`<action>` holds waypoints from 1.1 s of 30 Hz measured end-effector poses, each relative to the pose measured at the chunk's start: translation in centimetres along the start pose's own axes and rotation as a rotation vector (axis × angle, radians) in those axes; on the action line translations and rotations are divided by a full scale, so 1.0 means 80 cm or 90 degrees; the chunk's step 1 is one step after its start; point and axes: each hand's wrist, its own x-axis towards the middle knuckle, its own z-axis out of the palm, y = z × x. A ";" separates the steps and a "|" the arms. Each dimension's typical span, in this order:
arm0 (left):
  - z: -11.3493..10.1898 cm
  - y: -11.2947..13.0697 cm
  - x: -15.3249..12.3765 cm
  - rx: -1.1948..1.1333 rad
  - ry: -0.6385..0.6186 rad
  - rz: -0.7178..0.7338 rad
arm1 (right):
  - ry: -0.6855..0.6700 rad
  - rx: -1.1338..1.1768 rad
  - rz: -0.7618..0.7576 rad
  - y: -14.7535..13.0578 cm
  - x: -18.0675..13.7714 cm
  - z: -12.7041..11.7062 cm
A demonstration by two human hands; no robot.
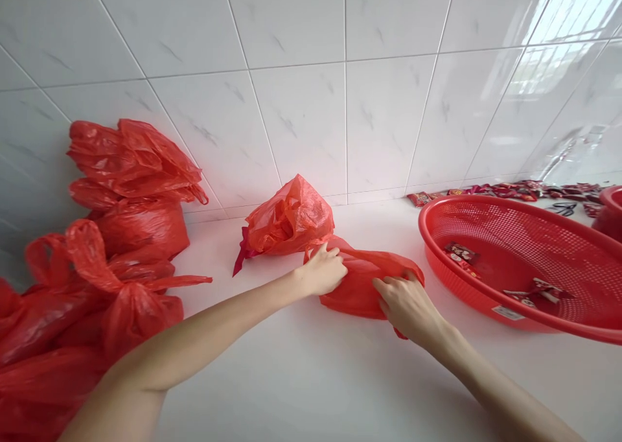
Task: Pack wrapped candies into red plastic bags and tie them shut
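Observation:
A thin red plastic bag (pixel 362 280) lies stretched between my hands, just above or on the white counter. My left hand (pixel 323 270) is closed on its left end. At the other end my right hand (pixel 403 299) grips the plastic, with some fingertips hidden behind the bag. Right behind my left hand sits a crumpled red plastic bag (pixel 291 218), with a dark pink strip (pixel 240 253) sticking out at its left. I cannot tell whether the two bags touch.
Filled, knotted red bags (pixel 140 228) are piled at the left against the tiled wall (pixel 296 124). A large red mesh basket (pixel 490 286) with a few wrapped snack packets (pixel 461 254) stands at the right. Behind it lie a row of packets (pixel 515 189) and black-handled scissors (pixel 562 209).

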 end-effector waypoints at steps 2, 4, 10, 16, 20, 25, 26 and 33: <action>0.001 -0.005 -0.001 -0.033 -0.027 -0.031 | -0.024 0.001 0.070 0.001 -0.001 -0.006; 0.001 -0.009 -0.005 -0.050 -0.045 -0.050 | -0.046 -0.009 0.140 0.002 -0.001 -0.011; -0.006 0.002 -0.018 -0.070 -0.101 -0.055 | -0.102 -0.019 0.204 0.004 -0.003 -0.020; -0.012 0.016 -0.030 -0.027 -0.138 -0.032 | 0.039 0.016 -0.015 0.005 0.001 -0.013; -0.008 0.017 -0.036 -0.058 -0.121 -0.039 | 0.022 0.007 0.020 0.006 0.006 -0.003; -0.013 0.018 -0.041 -0.096 -0.181 -0.117 | -0.067 -0.004 0.109 0.010 0.003 -0.008; -0.015 0.018 -0.040 -0.097 -0.189 -0.136 | -0.085 -0.001 0.113 0.009 0.001 -0.010; -0.014 0.022 -0.039 -0.065 -0.139 -0.090 | -0.006 -0.033 0.065 0.010 -0.007 0.000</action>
